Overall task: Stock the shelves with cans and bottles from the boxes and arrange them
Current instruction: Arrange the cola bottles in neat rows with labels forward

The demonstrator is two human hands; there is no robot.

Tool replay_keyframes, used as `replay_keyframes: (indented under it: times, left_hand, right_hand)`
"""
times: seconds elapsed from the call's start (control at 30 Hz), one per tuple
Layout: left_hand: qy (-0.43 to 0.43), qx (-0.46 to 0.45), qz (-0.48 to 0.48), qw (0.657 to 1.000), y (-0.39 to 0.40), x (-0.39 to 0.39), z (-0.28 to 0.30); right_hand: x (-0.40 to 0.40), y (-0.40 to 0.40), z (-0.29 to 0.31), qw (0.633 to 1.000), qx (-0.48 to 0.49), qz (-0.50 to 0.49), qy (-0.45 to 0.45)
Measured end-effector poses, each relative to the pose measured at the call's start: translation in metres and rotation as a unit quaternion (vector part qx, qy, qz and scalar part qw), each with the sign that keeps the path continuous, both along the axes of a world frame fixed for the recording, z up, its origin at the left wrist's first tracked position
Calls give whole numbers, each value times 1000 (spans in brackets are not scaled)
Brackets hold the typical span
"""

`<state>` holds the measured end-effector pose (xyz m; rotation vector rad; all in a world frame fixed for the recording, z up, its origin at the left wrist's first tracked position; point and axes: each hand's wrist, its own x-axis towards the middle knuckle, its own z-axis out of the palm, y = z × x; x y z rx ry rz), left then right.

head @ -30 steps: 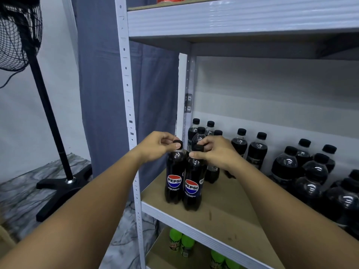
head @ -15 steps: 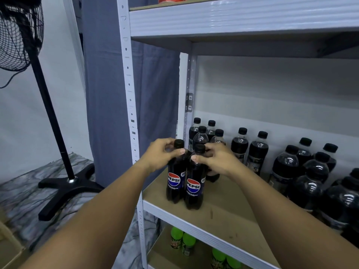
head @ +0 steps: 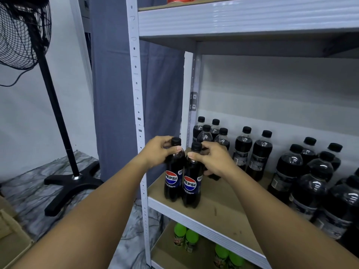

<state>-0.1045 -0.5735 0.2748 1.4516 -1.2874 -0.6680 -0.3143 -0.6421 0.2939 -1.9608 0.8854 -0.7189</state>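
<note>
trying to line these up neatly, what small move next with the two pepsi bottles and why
Probably slide both back toward the rear group. The left hand and right hand grip the left bottle and right bottle at the neck, standing near the shelf front edge.

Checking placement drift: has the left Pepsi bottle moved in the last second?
Yes: the left Pepsi bottle shifted slightly left, toward the front upright post.

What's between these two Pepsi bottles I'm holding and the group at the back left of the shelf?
Nothing visible. The left hand and right hand hold the two Pepsi bottles near the front edge; only bare shelf board shows before the back bottles.
</note>
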Motion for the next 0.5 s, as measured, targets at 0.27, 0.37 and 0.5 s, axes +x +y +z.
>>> replay_keyframes:
  times: [0.27, 0.37, 0.5]
  left_hand:
    - [-21, -4, 29, 999, 5, -1, 1]
    - [-35, 1, 37, 999, 5, -3, 2]
    - [-47, 4, 40, 998, 5, -5, 7]
  right_hand:
    - [5, 0, -4, 1000, 4, -3, -8]
    - [3, -1, -4, 1000, 9, -1, -8]
    - [3, -2, -5, 1000, 10, 0, -5]
